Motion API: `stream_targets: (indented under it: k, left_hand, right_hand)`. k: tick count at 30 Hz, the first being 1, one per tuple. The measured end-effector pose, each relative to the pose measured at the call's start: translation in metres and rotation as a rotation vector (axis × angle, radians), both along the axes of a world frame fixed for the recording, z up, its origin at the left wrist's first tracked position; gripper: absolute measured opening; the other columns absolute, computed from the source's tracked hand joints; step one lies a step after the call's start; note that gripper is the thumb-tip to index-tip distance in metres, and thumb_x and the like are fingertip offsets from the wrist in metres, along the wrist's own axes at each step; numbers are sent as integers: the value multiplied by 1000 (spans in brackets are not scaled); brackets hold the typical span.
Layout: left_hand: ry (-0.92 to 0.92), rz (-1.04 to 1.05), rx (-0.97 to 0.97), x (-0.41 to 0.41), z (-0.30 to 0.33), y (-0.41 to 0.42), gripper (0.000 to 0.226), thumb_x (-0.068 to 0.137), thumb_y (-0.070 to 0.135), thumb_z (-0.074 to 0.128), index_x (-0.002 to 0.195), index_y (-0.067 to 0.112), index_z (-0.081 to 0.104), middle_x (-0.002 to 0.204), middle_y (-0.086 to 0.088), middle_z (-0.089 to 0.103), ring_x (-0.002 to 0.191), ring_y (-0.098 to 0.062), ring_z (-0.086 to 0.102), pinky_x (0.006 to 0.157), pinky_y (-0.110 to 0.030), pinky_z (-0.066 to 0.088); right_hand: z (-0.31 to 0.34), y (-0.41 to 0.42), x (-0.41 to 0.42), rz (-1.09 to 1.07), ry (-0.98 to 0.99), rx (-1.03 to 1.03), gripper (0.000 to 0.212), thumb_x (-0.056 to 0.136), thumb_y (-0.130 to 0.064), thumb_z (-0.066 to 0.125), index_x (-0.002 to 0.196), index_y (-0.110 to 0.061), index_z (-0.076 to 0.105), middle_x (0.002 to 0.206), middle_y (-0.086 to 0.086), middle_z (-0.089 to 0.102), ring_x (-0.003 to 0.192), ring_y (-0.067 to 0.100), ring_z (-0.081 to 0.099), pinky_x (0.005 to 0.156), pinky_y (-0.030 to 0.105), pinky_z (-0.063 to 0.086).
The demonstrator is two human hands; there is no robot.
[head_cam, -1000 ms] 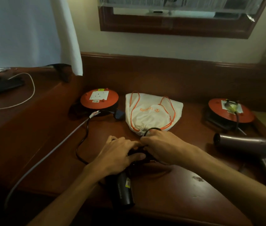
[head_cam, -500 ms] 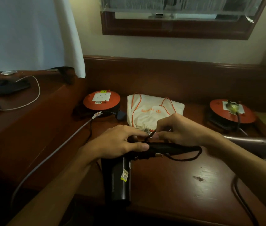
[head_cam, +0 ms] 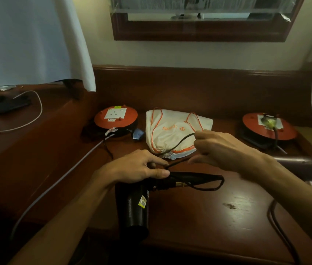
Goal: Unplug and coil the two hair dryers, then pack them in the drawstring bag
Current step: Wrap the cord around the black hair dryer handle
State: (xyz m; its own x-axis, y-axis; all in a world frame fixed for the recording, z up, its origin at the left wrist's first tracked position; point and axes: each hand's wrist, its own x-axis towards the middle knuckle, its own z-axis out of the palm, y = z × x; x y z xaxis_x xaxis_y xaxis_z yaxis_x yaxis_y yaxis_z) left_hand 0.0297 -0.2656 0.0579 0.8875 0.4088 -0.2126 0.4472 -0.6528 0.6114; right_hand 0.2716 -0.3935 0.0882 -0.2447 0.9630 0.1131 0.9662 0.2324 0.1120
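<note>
Bare desk (head_cam: 227, 217) is lying open right of the black hair dryer (head_cam: 134, 207). Behind, the drawstring bag (head_cam: 172, 129) is sitting between two orange cable reels (head_cam: 116, 117) (head_cam: 268, 127), leaving narrow gaps. A second dryer (head_cam: 308, 167), seemingly, is crowding the right edge.

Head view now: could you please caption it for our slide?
Left hand holds the black hair dryer on the wooden desk while right hand pulls its black cord.

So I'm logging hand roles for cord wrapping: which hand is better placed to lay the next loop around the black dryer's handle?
The right hand: it already pinches the free cord above the handle, while the left hand pins the black dryer down.
</note>
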Motion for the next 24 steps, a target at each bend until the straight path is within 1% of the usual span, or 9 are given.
stream_targets:
  k: [2,4,6,9,12,15,18,21,24]
  left_hand:
    - [20,28,29,-1,-9,2,60,88,69,60,138,37,61,109,8,73,103,-8,66,98,-46,51]
    - [32,57,45,-6,-20,3,56,88,70,58,135,41,62,116,8,72,107,-7,65,99,-45,51]
    - [8,100,48,-14,-31,5,50,86,71,59,129,46,65,119,13,72,109,-4,64,99,-43,51]
    - [-43,180,123,-23,-41,9,41,89,66,60,125,48,66,117,19,70,107,-2,63,96,-40,51]
    - [-128,266,252,-25,-43,9,33,92,62,61,121,47,68,105,23,64,102,-4,59,86,-31,46]
    - [-222,334,277,-26,-46,7,30,87,63,61,111,48,71,101,20,70,99,-2,60,78,-21,41]
    - [-277,385,300,-28,-51,4,36,84,70,52,108,51,70,99,22,72,98,-1,62,83,-29,48]
    - [-297,387,335,-28,-50,-2,38,83,77,56,102,49,73,96,27,71,94,3,59,84,-28,45]
    - [-274,353,345,-25,-50,-4,35,80,75,64,99,49,75,91,29,68,93,4,58,86,-30,42]
  right_hand:
    - [-8,0,2,35,-78,12,54,93,-66,34,100,-21,63,100,-7,57,89,6,46,84,29,52]
    - [-18,-4,3,68,-155,57,60,95,-67,23,94,-25,65,91,-8,68,89,11,60,103,34,44]
    - [-19,-12,5,4,-63,-1,63,92,-71,16,86,-28,61,79,-10,64,75,8,60,92,24,40]
    - [-19,-30,1,-28,448,-199,38,95,-59,35,84,-32,60,69,-6,55,64,19,54,57,27,42]
    - [-30,-43,-23,18,689,-288,23,103,-31,49,110,-26,70,81,-8,63,66,15,57,54,24,43]
    - [-59,-48,-53,87,696,-281,30,104,-30,50,126,-20,69,109,-10,74,90,9,68,75,27,54]
    - [-95,-48,-71,106,585,-170,37,105,-29,47,139,-20,60,132,-9,68,113,7,65,95,20,53]
    - [-122,-48,-81,113,448,-146,41,108,-34,36,145,-23,51,112,-6,70,89,16,68,75,31,57]
    - [-138,-46,-75,89,400,-109,43,109,-38,29,147,-28,48,111,-9,69,86,15,68,67,39,57]
